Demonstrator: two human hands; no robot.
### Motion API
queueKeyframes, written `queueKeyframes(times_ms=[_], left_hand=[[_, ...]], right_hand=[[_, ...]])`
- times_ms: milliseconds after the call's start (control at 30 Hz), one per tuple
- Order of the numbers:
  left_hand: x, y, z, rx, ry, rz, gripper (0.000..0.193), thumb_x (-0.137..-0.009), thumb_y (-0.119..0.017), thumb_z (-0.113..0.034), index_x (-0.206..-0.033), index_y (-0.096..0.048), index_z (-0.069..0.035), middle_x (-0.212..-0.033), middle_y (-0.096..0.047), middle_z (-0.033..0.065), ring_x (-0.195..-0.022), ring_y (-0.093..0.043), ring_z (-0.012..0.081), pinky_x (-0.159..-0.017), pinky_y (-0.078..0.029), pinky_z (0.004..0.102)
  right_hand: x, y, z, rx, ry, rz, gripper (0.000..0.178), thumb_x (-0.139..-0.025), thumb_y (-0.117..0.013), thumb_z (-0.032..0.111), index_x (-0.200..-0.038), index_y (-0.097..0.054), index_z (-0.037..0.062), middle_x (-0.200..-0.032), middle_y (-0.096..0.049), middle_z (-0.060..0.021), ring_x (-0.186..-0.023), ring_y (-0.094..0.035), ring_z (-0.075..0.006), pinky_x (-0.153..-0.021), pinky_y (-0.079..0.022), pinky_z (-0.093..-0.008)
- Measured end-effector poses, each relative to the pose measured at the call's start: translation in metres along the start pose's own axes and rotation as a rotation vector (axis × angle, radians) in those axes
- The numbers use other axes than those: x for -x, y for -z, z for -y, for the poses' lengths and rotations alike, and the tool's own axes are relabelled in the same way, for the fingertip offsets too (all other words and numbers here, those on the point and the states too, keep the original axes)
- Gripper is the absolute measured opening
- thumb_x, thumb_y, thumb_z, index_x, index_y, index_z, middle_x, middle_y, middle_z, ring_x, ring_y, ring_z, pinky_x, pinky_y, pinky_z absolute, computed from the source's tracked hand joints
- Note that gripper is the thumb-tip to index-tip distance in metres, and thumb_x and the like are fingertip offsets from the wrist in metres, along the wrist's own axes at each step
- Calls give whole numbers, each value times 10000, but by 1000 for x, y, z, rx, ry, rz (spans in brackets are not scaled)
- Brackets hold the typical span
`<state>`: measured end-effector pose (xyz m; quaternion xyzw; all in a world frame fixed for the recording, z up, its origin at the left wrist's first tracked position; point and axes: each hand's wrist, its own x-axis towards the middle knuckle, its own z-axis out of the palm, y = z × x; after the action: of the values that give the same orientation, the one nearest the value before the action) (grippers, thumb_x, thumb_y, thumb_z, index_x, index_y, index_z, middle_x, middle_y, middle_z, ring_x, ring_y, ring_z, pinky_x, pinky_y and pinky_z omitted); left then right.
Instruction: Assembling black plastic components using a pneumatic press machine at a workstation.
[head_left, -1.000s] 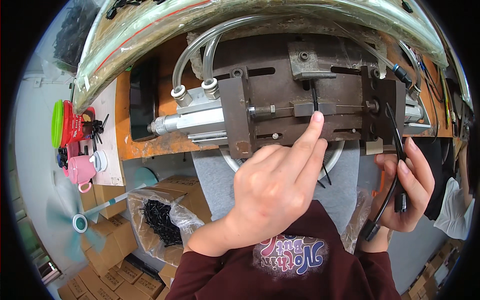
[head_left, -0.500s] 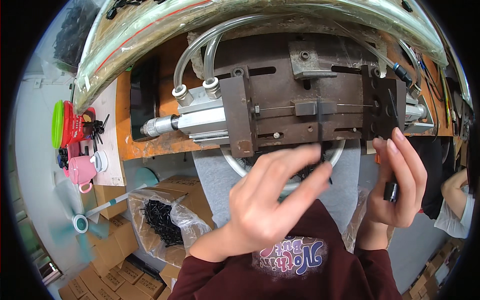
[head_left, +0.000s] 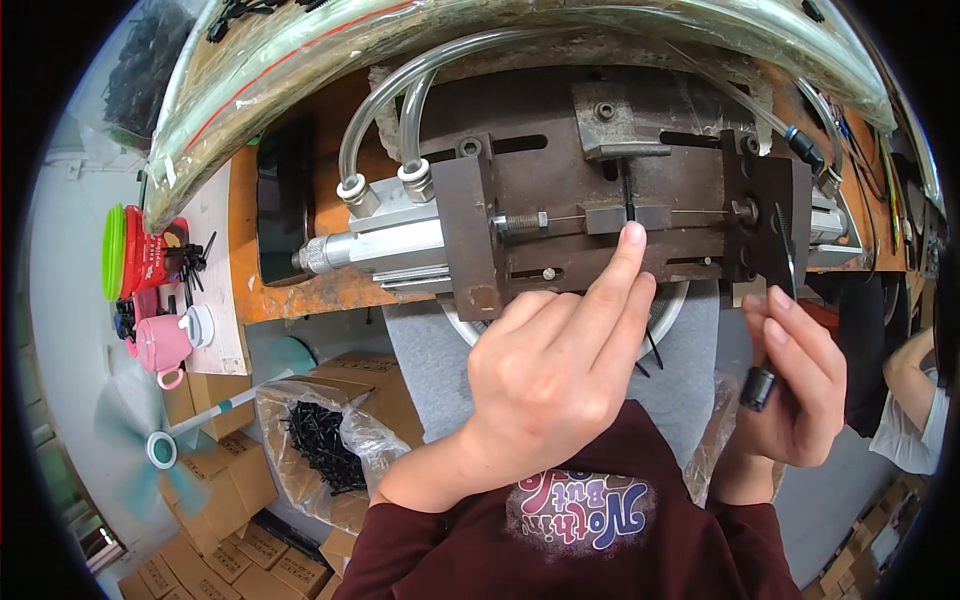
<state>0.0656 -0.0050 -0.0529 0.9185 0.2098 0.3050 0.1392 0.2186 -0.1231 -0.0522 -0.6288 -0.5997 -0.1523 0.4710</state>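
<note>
My left hand (head_left: 560, 360) reaches over the front edge of a brown metal fixture (head_left: 690, 90), its index finger stretched out. That fingertip touches the near end of a thin black part (head_left: 629, 190), which lies between two small metal blocks (head_left: 603, 219). The middle finger is extended too; the thumb is hidden. At the right, my right hand (head_left: 797, 385) is closed around a slender black rod-like piece with a thick cylindrical end (head_left: 757, 388). Its thin tip points up past the fingers toward the fixture's right plate (head_left: 765, 215).
Air cylinders with clear hoses flank the fixture, the left one silver (head_left: 400, 245). A white-rimmed container (head_left: 672, 318) with black parts sits on my lap. A box (head_left: 325, 440) of black parts stands at left, near a fan (head_left: 160, 450). Another person's arm (head_left: 910, 390) is at right.
My left hand has moved forward, its index finger now on the black part between the blocks. The left cylinder's threaded rod now extends to the right. My right hand has lowered slightly.
</note>
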Motion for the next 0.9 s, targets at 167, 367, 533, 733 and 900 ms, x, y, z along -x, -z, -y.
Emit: queueKeyframes(times_ms=[167,367,533,733,900], left_hand=[[5,14,-8,650,62,4,388,-682,-866,-129,-1026,-731,-10,-1018,-729,133,-872,-726,223,-719,-601,298],[9,21,-11,598,99,-17,370,-651,-851,-39,-1002,-735,-16,-973,-725,114,-806,-702,203,-677,-576,296],[9,2,-1,176,23,-70,335,-614,-823,-33,-932,-731,12,-1087,-701,149,-761,-676,211,-638,-540,286],[1,-2,0,-39,-40,-30,302,-626,-809,-57,-914,-735,-5,-1139,-697,147,-627,-641,158,-576,-495,255],[-2,-5,4,-56,-105,-62,174,-695,-692,-23,-849,-711,55,-1117,-693,188,-539,-545,107,-543,-454,235]], right_hand=[[-3,1,5,44,122,155,265,-713,-751,-60,-972,-690,-50,-1035,-691,-197,-745,-685,-258,-626,-572,-329],[-4,-4,7,-24,82,167,292,-807,-709,25,-1079,-651,-63,-1121,-655,-230,-911,-702,-312,-770,-593,-380],[3,4,0,-123,-118,125,478,-970,-559,185,-1338,-445,-98,-1315,-502,-334,-1083,-636,-435,-949,-520,-470],[6,7,-1,-242,-180,89,503,-949,-597,127,-1376,-406,-59,-1376,-429,-379,-1106,-622,-465,-988,-495,-475],[3,1,-1,-359,-176,9,441,-883,-699,81,-1254,-465,30,-1416,-368,-394,-1044,-673,-354,-873,-569,-360]])
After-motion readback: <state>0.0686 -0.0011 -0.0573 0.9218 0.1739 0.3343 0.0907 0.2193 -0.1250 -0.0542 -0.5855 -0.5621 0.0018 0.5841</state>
